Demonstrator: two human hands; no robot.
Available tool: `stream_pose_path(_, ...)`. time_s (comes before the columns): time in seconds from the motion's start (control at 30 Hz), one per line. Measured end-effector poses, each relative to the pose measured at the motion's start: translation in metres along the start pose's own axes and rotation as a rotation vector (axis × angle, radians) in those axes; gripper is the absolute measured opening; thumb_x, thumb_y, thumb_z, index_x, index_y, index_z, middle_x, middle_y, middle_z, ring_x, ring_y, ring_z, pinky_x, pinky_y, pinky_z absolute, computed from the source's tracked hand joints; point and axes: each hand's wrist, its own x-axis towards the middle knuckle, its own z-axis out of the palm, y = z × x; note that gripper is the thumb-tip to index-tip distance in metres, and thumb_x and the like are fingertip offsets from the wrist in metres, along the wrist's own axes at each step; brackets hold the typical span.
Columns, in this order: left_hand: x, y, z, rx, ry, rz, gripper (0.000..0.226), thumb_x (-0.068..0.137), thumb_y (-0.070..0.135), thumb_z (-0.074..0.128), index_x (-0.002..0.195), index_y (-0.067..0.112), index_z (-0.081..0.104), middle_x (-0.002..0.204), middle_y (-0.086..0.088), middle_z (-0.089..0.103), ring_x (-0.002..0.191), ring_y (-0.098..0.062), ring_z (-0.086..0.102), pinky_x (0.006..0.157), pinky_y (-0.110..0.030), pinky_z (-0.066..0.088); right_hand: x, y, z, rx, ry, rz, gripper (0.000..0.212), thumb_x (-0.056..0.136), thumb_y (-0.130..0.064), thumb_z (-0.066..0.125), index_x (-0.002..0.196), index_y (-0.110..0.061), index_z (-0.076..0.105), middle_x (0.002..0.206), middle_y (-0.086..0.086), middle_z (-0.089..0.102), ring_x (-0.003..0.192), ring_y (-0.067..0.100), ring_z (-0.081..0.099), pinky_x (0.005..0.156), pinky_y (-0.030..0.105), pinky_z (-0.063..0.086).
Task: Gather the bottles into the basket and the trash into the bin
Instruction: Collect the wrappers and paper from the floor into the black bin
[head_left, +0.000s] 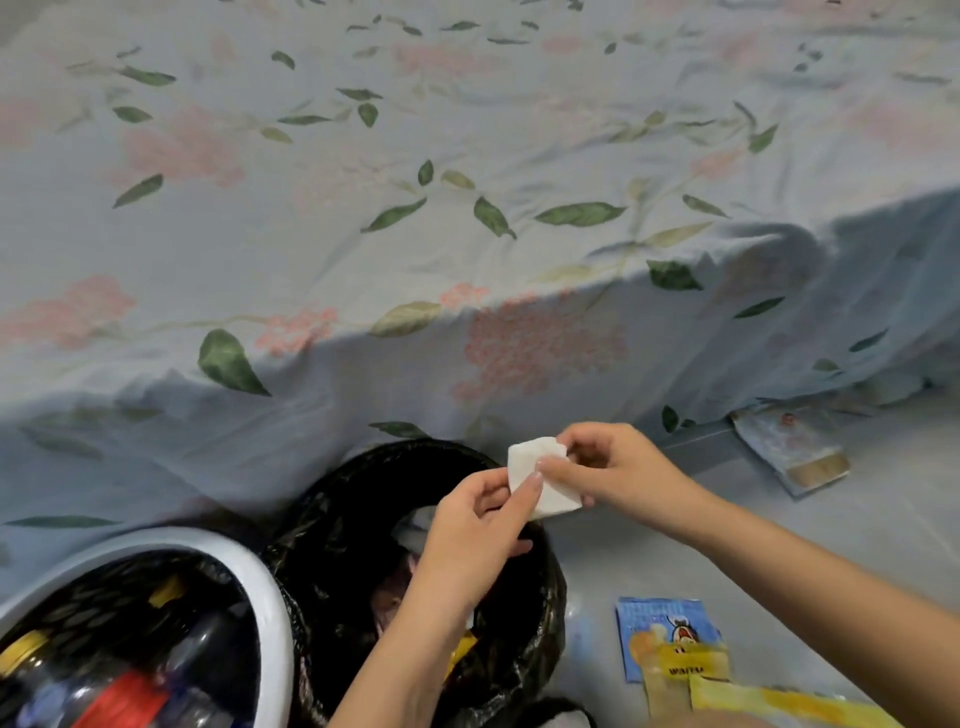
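A white crumpled tissue (545, 486) is held between both hands just above the far right rim of the bin. My left hand (478, 535) pinches its lower left edge; my right hand (605, 467) pinches its upper right side. The bin (540, 587) is lined with a black plastic bag and holds some trash, partly hidden by my left forearm. At the lower left stands a white-rimmed basket (270, 623) with several plastic bottles (119, 686) inside, one with a red label.
A bed with a floral sheet (415, 208) fills the upper view, its edge hanging down behind the bin. On the floor at the right lie blue and yellow snack wrappers (670, 644) and, farther back, a flat packet (789, 447).
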Motion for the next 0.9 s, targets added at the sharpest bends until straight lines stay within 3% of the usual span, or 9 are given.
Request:
stream_pose_path(0.17, -0.006, -0.005, -0.024, -0.024, 0.099, 0.036, 0.009, 0.089, 0.016, 0.063, 0.095, 0.013, 0.070, 0.086, -0.006, 0.076, 0.076, -0.016, 0.070, 0.060, -0.025, 0.054, 0.000, -0.013, 0.016, 0.110, -0.062, 0.059, 0.018, 0.091, -0.024, 0.060, 0.086, -0.010, 0.069, 0.054, -0.009, 0.060, 0.043, 0.003, 0.046, 0.045, 0.017, 0.037)
stream_pose_path(0.3, 0.008, -0.031, -0.068, 0.094, 0.203, -0.042, 0.005, 0.088, 0.012, 0.064, 0.089, 0.012, 0.069, 0.082, -0.008, 0.075, 0.067, -0.012, 0.069, 0.058, -0.024, 0.055, 0.016, 0.026, 0.006, 0.127, 0.041, 0.204, 0.019, 0.092, -0.029, 0.059, 0.086, -0.014, 0.068, 0.067, -0.002, 0.066, 0.047, 0.008, 0.050, 0.045, 0.017, 0.038)
stream_pose_path(0.4, 0.026, -0.063, -0.096, 0.270, 0.202, -0.239, 0.010, 0.089, 0.018, 0.064, 0.092, 0.008, 0.064, 0.088, -0.012, 0.071, 0.075, -0.022, 0.065, 0.066, -0.037, 0.054, 0.029, 0.098, -0.009, -0.323, 0.147, 0.275, 0.012, 0.088, -0.026, 0.061, 0.090, -0.016, 0.067, 0.082, 0.002, 0.068, 0.068, 0.018, 0.062, 0.059, 0.024, 0.048)
stream_pose_path(0.47, 0.036, -0.087, -0.102, 0.313, 0.210, -0.427, 0.008, 0.095, 0.014, 0.053, 0.091, 0.010, 0.059, 0.081, -0.009, 0.064, 0.072, -0.021, 0.059, 0.058, -0.031, 0.049, 0.033, 0.144, -0.017, -0.703, 0.164, 0.371, 0.018, 0.085, -0.023, 0.058, 0.101, -0.015, 0.063, 0.104, 0.008, 0.066, 0.095, 0.027, 0.063, 0.080, 0.035, 0.052)
stream_pose_path(0.53, 0.046, -0.109, -0.104, 0.355, 0.241, -0.583, 0.010, 0.097, 0.011, 0.049, 0.094, 0.010, 0.058, 0.077, -0.008, 0.060, 0.067, -0.019, 0.056, 0.050, -0.027, 0.047, 0.031, 0.176, -0.015, -0.808, 0.096, 0.499, 0.031, 0.086, -0.023, 0.059, 0.117, -0.016, 0.058, 0.122, 0.012, 0.056, 0.112, 0.030, 0.057, 0.093, 0.037, 0.048)
stream_pose_path(0.7, 0.075, -0.139, -0.101, 0.473, 0.271, -0.642, 0.028, 0.095, 0.013, 0.052, 0.119, -0.001, 0.053, 0.086, -0.015, 0.060, 0.066, -0.022, 0.057, 0.045, -0.025, 0.046, 0.034, 0.214, 0.024, -0.747, -0.216, 0.598, 0.065, 0.080, -0.035, 0.072, 0.136, -0.021, 0.043, 0.136, 0.014, 0.041, 0.123, 0.031, 0.051, 0.101, 0.032, 0.042)
stream_pose_path(0.8, 0.080, -0.147, -0.090, 0.484, 0.267, -0.690, 0.021, 0.094, 0.006, 0.052, 0.108, -0.009, 0.056, 0.077, -0.017, 0.058, 0.063, -0.027, 0.058, 0.030, -0.022, 0.044, 0.040, 0.224, 0.052, -0.669, -0.239, 0.562, 0.076, 0.077, -0.038, 0.073, 0.141, -0.025, 0.034, 0.135, 0.013, 0.039, 0.120, 0.031, 0.052, 0.102, 0.035, 0.044)
stream_pose_path(0.83, 0.082, -0.154, -0.088, 0.490, 0.267, -0.712, 0.019, 0.093, 0.004, 0.054, 0.105, -0.011, 0.057, 0.080, -0.021, 0.060, 0.068, -0.033, 0.062, 0.032, -0.025, 0.047, 0.042, 0.227, 0.061, -0.651, -0.231, 0.543, 0.079, 0.077, -0.039, 0.072, 0.143, -0.027, 0.031, 0.135, 0.013, 0.037, 0.120, 0.032, 0.051, 0.101, 0.036, 0.045)
stream_pose_path(0.9, 0.088, -0.170, -0.086, 0.512, 0.258, -0.748, 0.028, 0.090, 0.003, 0.059, 0.114, -0.011, 0.058, 0.099, -0.027, 0.066, 0.088, -0.040, 0.066, 0.052, -0.036, 0.056, 0.044, 0.233, 0.075, -0.644, -0.202, 0.503, 0.079, 0.080, -0.038, 0.068, 0.146, -0.031, 0.025, 0.137, 0.013, 0.033, 0.121, 0.033, 0.048, 0.101, 0.038, 0.045)
